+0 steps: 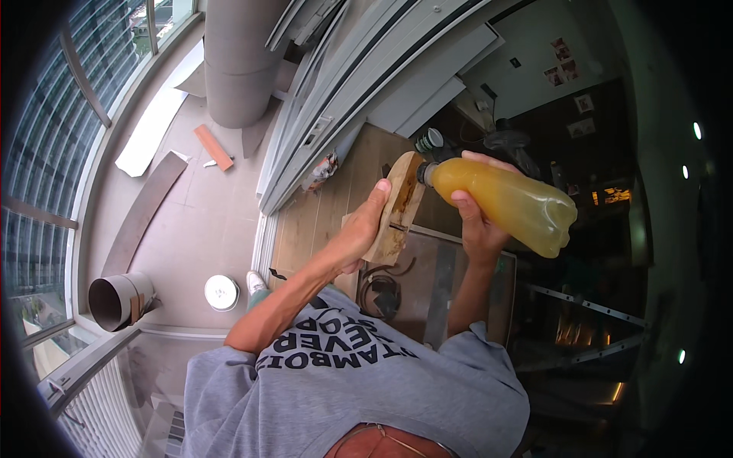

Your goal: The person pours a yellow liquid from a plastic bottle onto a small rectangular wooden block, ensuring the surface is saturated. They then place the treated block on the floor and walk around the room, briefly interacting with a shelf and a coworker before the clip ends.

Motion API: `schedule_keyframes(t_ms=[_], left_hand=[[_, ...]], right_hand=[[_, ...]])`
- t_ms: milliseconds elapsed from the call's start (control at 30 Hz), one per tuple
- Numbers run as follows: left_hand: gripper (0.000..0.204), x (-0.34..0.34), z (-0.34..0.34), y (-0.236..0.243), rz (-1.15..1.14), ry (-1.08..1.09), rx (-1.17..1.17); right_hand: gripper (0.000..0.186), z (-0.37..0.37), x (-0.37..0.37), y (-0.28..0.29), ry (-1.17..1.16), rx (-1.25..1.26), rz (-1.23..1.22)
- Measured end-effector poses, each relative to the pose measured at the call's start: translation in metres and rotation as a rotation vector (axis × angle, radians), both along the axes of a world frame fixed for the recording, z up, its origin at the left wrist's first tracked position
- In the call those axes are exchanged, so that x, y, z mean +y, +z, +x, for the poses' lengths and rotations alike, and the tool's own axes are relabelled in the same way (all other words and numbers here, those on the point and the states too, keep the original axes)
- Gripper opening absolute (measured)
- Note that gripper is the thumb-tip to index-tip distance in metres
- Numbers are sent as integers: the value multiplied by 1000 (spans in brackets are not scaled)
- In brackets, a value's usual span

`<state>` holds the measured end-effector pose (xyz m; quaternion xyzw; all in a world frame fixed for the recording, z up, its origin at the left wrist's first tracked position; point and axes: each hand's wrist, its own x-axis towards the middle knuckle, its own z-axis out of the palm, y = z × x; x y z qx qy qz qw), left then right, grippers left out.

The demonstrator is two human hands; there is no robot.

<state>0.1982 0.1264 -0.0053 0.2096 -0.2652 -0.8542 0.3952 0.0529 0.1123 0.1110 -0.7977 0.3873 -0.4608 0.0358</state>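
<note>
the left hand (365, 229) wraps its fingers around a flat wooden piece (397, 208); the right hand (475, 217) grips a plastic bottle (504, 202) of orange liquid, its neck touching the wood. a white round lid (221, 292) lies on the tiled floor (198, 221).

Daylit left, perhaps underexposed right; fisheye-bent edges.

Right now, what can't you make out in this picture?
Head view:
- Bottle's mouth: hidden against the wooden piece.
- Left hand's fingers: behind the wood.
- Right hand's palm: hidden by the bottle.
- Dim room on the right: too dark.
</note>
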Motion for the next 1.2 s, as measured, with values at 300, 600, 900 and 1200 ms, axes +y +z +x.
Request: schedule_keyframes(t_ms=[300, 600, 900, 1200], left_hand=[[71, 2, -4, -10, 44, -14, 20], [75, 3, 1, -1, 9, 6, 24], [75, 5, 2, 7, 23, 17, 52], [74, 1, 3, 1, -30, 66, 31]], right_hand=[[27, -12, -4, 4, 47, -204, -19], [38, -28, -5, -15, 69, -453, 177], [36, -27, -2, -20, 61, -501, 191], [40, 1, 8, -10, 9, -55, -33]])
